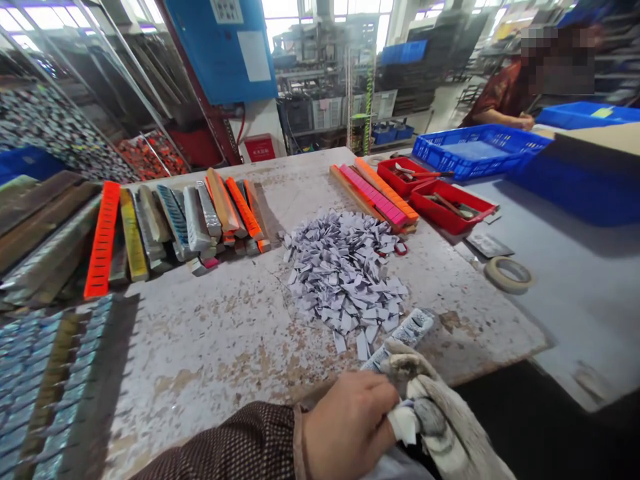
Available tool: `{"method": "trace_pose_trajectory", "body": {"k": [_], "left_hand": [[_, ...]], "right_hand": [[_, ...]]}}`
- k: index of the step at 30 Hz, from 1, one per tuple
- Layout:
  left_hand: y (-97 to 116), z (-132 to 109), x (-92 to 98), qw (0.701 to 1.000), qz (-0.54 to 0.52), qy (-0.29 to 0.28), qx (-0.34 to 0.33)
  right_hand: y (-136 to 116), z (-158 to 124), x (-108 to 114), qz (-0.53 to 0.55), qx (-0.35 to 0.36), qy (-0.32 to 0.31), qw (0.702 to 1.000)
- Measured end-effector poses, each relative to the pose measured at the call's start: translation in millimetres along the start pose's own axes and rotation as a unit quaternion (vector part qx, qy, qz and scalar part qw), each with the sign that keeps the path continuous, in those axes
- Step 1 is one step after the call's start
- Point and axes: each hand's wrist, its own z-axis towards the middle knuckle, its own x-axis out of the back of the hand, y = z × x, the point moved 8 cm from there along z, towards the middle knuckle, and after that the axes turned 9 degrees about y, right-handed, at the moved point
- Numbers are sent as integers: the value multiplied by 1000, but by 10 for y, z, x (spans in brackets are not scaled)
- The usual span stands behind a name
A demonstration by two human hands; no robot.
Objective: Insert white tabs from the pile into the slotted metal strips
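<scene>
My left hand (345, 417), bare below a dark dotted sleeve, is closed at the front of the table, right beside my gloved right hand. A small white piece (404, 425) shows between its fingertips and the glove; I cannot tell whether it is paper or tape. My right hand (440, 407), in a worn white glove, has its fingers wrapped round a bar with a silvery, dark-patterned covering (415, 328). The bar's far end points up and right; its near part is hidden behind my hands. Just beyond lies a heap of small white paper-like slips (350, 273).
Bars wrapped in orange, yellow and silver (195, 220) line the left. Pink and orange bars (375, 193) lie behind the heap, beside red trays of tools (453, 207). A tape roll (509, 275) and blue crates (480, 150) are at right. A person (505, 93) sits beyond.
</scene>
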Motion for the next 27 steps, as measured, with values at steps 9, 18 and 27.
{"method": "trace_pose_trajectory", "body": {"k": [9, 18, 27], "left_hand": [[-326, -67, 150, 973, 173, -75, 131], [-713, -961, 462, 982, 107, 49, 148], [-884, -1390, 1122, 875, -124, 392, 256]], "right_hand": [[462, 617, 522, -320, 222, -15, 921], [678, 720, 150, -404, 271, -177, 856], [1029, 597, 308, -329, 279, -146, 890]]}}
